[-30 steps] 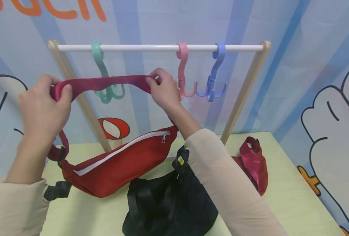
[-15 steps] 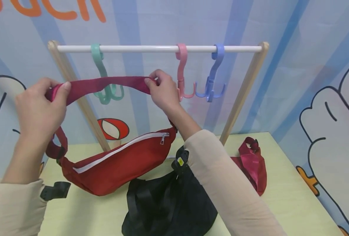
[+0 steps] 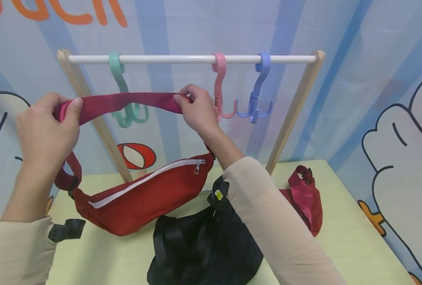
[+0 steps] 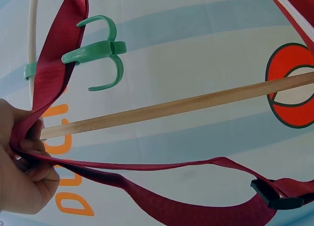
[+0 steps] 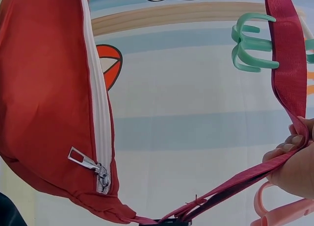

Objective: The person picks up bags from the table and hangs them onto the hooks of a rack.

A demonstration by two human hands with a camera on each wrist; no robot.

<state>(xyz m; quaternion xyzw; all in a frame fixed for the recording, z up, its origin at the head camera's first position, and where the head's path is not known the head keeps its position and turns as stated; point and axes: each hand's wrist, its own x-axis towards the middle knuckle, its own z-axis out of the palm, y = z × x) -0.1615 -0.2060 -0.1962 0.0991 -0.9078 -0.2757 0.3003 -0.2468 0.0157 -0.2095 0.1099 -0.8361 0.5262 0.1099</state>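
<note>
A red waist bag (image 3: 147,194) with a white zipper hangs from its dark red strap (image 3: 125,101), tilted with its right end higher. My left hand (image 3: 48,126) pinches the strap at its left. With thumb and fingers, my right hand (image 3: 198,107) grips it farther right. Between the hands the strap runs nearly level. A green hook (image 3: 125,107) sits behind this stretch in the head view; in the left wrist view, a prong of the green hook (image 4: 93,52) overlaps the strap's edge. Contact cannot be made out. The bag's lower body appears raised off the table.
A white rod (image 3: 168,59) on wooden posts (image 3: 296,111) carries the green hook, a pink hook (image 3: 219,87) and a blue hook (image 3: 257,91). On the pale table (image 3: 339,221) lie a black bag (image 3: 207,245) and another red bag (image 3: 307,202), partly behind the right sleeve.
My left hand has shifted slightly left, carrying its end of the strap along. The right hand and the bag have barely moved.
</note>
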